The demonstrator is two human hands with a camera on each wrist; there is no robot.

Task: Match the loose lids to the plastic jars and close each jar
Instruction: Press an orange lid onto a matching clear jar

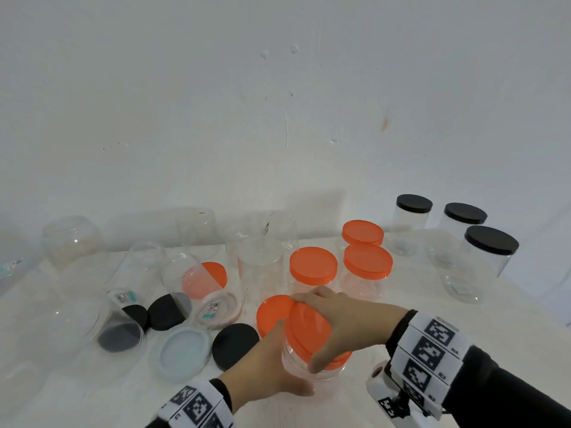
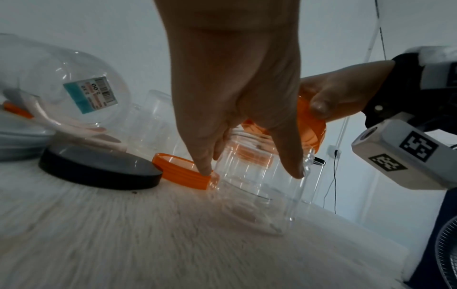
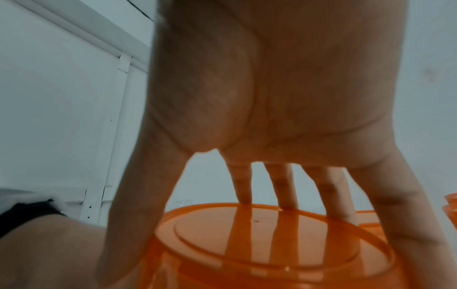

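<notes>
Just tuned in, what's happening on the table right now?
A person is closing a clear jar near the front of the table. The left hand holds the jar's side, while the right hand grips an orange lid sitting tilted on the jar's mouth, not yet level. Three orange-lidded jars and three black-lidded jars stand closed behind. Open jars and loose lids, including a black lid, remain on the left.

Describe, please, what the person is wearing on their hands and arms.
Both hands, left hand and right hand, are bare. Each wrist carries a white band printed with black square markers, over black sleeves. A white camera block with matching markers hangs below the right wrist.
</notes>
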